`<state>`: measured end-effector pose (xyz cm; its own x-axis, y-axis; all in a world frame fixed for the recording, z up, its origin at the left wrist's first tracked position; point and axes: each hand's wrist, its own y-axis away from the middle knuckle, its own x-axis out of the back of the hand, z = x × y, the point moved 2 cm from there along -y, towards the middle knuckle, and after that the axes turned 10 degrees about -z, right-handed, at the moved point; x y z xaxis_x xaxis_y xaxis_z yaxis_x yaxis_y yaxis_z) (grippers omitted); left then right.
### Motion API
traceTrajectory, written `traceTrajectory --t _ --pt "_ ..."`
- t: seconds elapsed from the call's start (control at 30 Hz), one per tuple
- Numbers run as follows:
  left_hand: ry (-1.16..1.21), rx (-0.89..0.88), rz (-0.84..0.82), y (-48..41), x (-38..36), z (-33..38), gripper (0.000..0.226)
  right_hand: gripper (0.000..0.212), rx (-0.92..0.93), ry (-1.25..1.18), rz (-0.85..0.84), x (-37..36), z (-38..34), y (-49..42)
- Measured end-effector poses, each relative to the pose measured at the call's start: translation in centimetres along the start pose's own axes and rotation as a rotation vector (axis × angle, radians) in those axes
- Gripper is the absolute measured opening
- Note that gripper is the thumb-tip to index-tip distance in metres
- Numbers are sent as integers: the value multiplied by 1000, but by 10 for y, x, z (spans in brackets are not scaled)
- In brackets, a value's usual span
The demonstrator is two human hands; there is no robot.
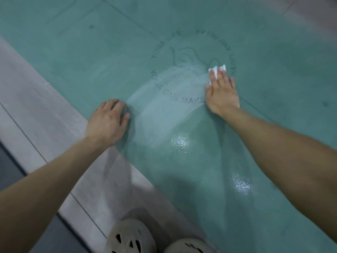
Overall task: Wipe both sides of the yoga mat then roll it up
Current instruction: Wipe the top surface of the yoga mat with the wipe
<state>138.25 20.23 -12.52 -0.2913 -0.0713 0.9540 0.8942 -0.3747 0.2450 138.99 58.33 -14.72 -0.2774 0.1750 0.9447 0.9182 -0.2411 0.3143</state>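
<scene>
Closest to me, my two shoes [131,236] are standing at the near edge of the yoga mat [255,161], which is lying flat and unrolled on the pale floor [36,106], spreading out under and beyond both hands.

Progress, as I am judging it: the wiping of the upward face is under way and only partly done. A pale, streaked band is showing between my hands, and two wet patches [179,143] are glinting nearer to me than the right hand. Beyond and to the right of that hand the surface is looking dull and untouched. The underside is not yet wiped, and no rolling has begun.

Hand pose: my right hand [221,92] is reaching forward with the arm extended, palm down, fingers straight and slightly spread. It is pressing a white cloth [217,69] flat against the mat, on the printed ring of lettering [156,52]; the cloth is poking out past the fingertips.

My left hand [107,121] is bracing at the mat's side edge, fingers arched, tips bearing down on the mat, holding nothing. I am judging that it is pinning the mat against the wiping stroke.
</scene>
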Motion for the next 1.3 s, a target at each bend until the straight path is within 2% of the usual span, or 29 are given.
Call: traceTrajectory --t 0.07,0.1,0.13,0.23,0.27,0.3,0.33,0.37,0.47,0.53,0.57,0.6,0.67,0.7,0.73,0.77,0.8,0.87,0.93,0.97,1.0,1.03,1.07,1.13,1.17,1.2,1.23,1.3 --pt "-13 -39 19 0 0 2 36 72 -82 -52 16 0 3 0" --pt "-13 -39 21 -1 0 1 35 73 -18 -55 36 -7 -21 13" --pt "-6 -27 19 -2 -1 0 35 73 116 -32 38 -18 -52 31" --pt "2 -3 28 -6 -5 0 35 68 757 145 -100 -57 -140 110" --pt "-3 -1 38 -8 -5 0 35 66 894 201 -124 -61 -148 124" --pt "-4 7 42 -10 -5 0 35 64 943 218 -122 -57 -141 122" --pt "0 19 37 -11 -5 0 34 63 874 187 -91 -50 -125 105" --pt "5 31 32 -14 -4 -1 33 63 702 125 -51 -40 -102 79" --pt "7 48 44 -22 0 -9 32 68 53 -6 28 -10 -15 7" --pt "8 61 56 -28 3 -18 33 72 -158 -97 9 0 1 -14" --pt "15 74 62 -33 6 -22 34 72 -149 -116 7 0 -16 -18" --pt "28 97 67 -38 8 -26 35 72 -37 -102 18 -1 -47 -18" --pt "70 167 61 -50 12 -32 38 68 434 -55 25 -14 -123 -5" --pt "92 198 52 -56 15 -33 40 67 693 26 -38 -21 -158 10" --pt "111 218 40 -61 17 -35 41 66 853 127 -128 -30 -177 16" --pt "126 229 25 -66 20 -36 41 66 907 182 -149 -29 -180 8" --pt "130 229 1 -69 23 -38 40 67 823 155 -116 -23 -168 -12" --pt "113 204 -43 -71 28 -44 36 79 368 6 26 -1 -117 -65" --pt "102 161 -74 -73 31 -53 34 78 -25 -52 19 18 -69 -103" --pt "106 147 -82 -74 32 -56 33 76 -93 -67 0 20 -65 -107" --pt "115 142 -74 -76 32 -57 32 75 -68 -68 10 20 -80 -104" --pt "127 148 -54 -77 32 -57 31 73 54 -37 52 16 -110 -95" --pt "134 158 -32 -78 30 -57 30 70 271 -10 73 5 -148 -83" --pt "121 166 8 -78 26 -58 29 64 773 112 -29 -18 -209 -58" --pt "114 155 18 -76 24 -60 30 62 882 167 -78 -19 -219 -58" --pt "113 135 19 -73 22 -62 33 60 848 170 -66 -10 -211 -72" --pt "116 111 10 -71 20 -64 36 61 667 112 -4 3 -191 -95" --pt "123 83 -32 -66 19 -68 44 64 132 -37 68 26 -133 -142"
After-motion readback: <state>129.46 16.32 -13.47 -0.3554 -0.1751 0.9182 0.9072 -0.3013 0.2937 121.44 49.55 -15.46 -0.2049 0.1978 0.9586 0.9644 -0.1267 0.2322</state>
